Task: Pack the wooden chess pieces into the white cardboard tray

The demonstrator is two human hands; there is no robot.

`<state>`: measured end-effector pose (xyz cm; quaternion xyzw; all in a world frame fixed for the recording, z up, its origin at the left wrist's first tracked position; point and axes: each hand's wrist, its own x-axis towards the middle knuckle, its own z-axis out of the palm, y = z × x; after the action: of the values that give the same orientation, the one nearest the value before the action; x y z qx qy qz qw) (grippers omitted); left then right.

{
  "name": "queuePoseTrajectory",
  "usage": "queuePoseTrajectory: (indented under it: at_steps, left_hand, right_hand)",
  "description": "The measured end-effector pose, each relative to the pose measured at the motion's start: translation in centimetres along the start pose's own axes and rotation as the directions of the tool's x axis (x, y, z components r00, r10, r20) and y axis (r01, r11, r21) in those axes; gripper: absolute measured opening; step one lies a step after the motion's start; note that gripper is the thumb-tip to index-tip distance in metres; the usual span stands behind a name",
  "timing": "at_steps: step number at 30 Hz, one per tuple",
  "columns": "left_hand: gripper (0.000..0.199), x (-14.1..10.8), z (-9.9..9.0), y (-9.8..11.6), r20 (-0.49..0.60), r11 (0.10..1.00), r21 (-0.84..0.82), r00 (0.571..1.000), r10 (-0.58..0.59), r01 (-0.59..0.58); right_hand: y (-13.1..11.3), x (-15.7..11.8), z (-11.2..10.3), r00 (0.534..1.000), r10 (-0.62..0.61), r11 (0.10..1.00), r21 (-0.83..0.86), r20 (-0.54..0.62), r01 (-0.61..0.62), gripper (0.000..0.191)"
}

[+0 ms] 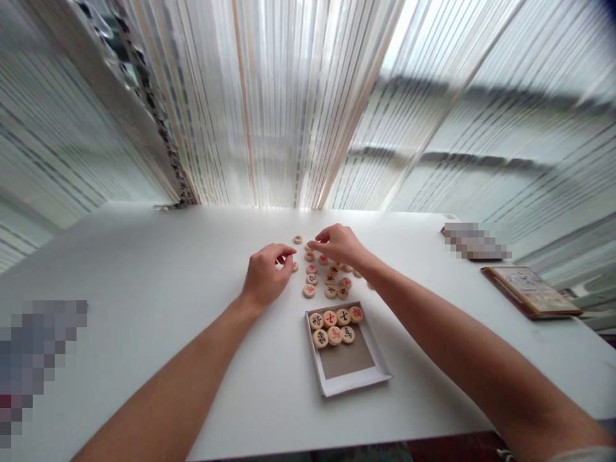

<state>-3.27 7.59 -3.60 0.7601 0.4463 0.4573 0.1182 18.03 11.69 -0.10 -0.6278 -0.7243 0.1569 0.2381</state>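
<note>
Round wooden pieces with red or black characters lie loosely grouped on the white table (158, 308); one piece (298, 239) is at the group's far edge. My left hand (270, 273) is at the group's left side, fingers curled, beside a red-marked piece (295, 267) partly hidden by them. My right hand (339, 244) reaches over the far side, thumb and fingers close together at a piece (308, 246); whether it grips that piece is unclear. Nearer me, a shallow white box (356, 383) holds several pieces in two rows at its far end, including a red-marked one (335, 335).
A framed or book-like object (534, 292) lies at the right, with a blurred-out item (476, 241) behind it. Another blurred-out shape (38, 359) is at the left. Striped sheer curtains (289, 102) hang along the table's far edge.
</note>
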Motion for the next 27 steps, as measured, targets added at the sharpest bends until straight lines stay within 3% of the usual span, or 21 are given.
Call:
queuePoseTrajectory:
  at_steps: [6, 10, 15, 21, 27]
  left_hand:
    - [0.019, -0.2, 0.2, -0.1, 0.013, 1.000, -0.029, 1.000, -0.005, 0.005]
    - [0.019, -0.2, 0.2, -0.2, 0.014, 0.998, -0.056, 1.000, -0.015, 0.016]
    - [0.017, -0.4, 0.2, 0.4, 0.011, 0.992, -0.119, 0.999, -0.030, 0.031]
    - [0.014, -1.5, 0.7, 3.5, 0.102, 0.948, -0.310, 0.994, -0.049, 0.079]
    - [0.019, -2.6, 1.0, 6.1, 0.227, 0.895, -0.420, 0.972, -0.060, 0.154]
  right_hand:
    - [-0.2, 1.2, 1.2, 0.998, 0.053, 0.999, 0.009, 0.034, -0.053, 0.018]
    - [-0.2, 1.1, 0.8, 0.999, 0.041, 0.998, 0.049, -0.017, -0.040, 0.010]
    - [0.7, -2.0, -0.7, 0.996, 0.014, 0.968, 0.249, -0.093, 0.009, 0.021]
    - [2.1, -8.9, -1.8, 0.999, -0.052, 0.779, 0.625, -0.003, 0.043, 0.049]
    - [1.9, -11.5, -0.9, 0.999, -0.042, 0.586, 0.809, -0.026, 0.046, 0.045]
